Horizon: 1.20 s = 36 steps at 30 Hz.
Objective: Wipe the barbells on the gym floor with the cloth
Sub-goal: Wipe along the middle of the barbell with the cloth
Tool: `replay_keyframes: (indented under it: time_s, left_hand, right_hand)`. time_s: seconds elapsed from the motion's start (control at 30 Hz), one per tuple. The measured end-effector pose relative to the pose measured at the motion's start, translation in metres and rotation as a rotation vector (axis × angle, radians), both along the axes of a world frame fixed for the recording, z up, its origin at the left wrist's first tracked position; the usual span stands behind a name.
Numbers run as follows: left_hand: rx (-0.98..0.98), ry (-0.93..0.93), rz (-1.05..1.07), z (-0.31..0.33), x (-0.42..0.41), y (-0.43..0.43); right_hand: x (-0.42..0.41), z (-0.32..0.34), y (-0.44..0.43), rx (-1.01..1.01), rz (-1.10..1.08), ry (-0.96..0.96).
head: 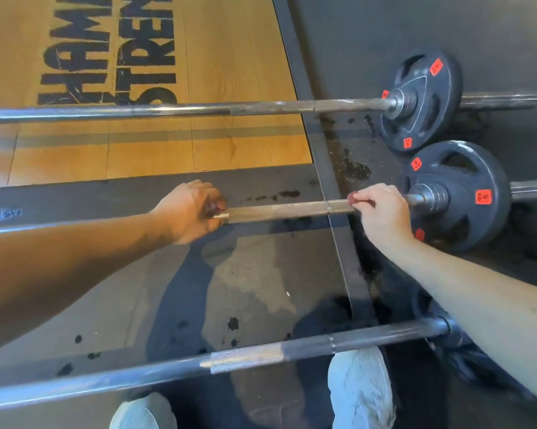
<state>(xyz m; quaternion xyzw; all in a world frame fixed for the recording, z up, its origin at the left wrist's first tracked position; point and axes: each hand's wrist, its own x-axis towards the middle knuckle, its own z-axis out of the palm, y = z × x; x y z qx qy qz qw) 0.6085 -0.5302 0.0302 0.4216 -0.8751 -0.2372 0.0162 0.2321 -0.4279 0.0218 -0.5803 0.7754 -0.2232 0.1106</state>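
With fingers of left hand [189,212] and right hand [381,209] wrapped round the middle barbell [285,209], roll it slowly; fetch the unseen cloth.

Three steel bars lie roughly parallel on the floor. The far bar [261,107] crosses the wood platform [236,57] and carries a black plate [428,119] with orange stickers at its right end. The knurled middle bar [285,209] carries a second plate [474,218] and is gripped by the left hand [189,212] and the right hand [381,209]. The near bar [261,356] lies closest
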Motion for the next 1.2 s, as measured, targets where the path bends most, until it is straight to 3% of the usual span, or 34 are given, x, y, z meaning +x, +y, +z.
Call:
replay_keyframes:
  time_s: [0.07,0.23,0.4,0.6,0.77,0.97,1.1,1.2]
  left_hand:
    - [0.002,0.005,0.010,0.001,0.005,-0.001]
    - [0.013,-0.026,0.022,0.003,0.007,-0.002]
    - [0.036,-0.029,0.009,-0.001,-0.002,-0.005]
    - [0.065,0.011,-0.036,-0.004,-0.041,-0.005]
    - [0.048,0.046,-0.004,-0.017,-0.077,0.002]
    - [-0.007,0.065,0.000,-0.033,-0.087,0.018]
    - [-0.064,0.125,-0.019,-0.036,-0.084,0.019]
    - [-0.066,0.126,-0.011,-0.036,-0.085,0.018]
  right_hand:
    - [0.042,-0.001,-0.006,0.005,0.041,-0.025]
    - [0.155,-0.015,-0.029,-0.053,0.389,-0.155]
    - [0.110,-0.020,-0.025,-0.104,0.643,-0.080]
    - [-0.015,-0.010,0.007,-0.013,0.338,0.015]
    - [-0.043,0.033,-0.003,0.153,0.101,0.091]
    - [-0.028,0.016,-0.006,0.323,0.313,0.262]
    - [-0.014,-0.014,0.001,0.265,0.214,0.376]
    - [-0.011,-0.018,-0.007,0.338,0.174,0.509]
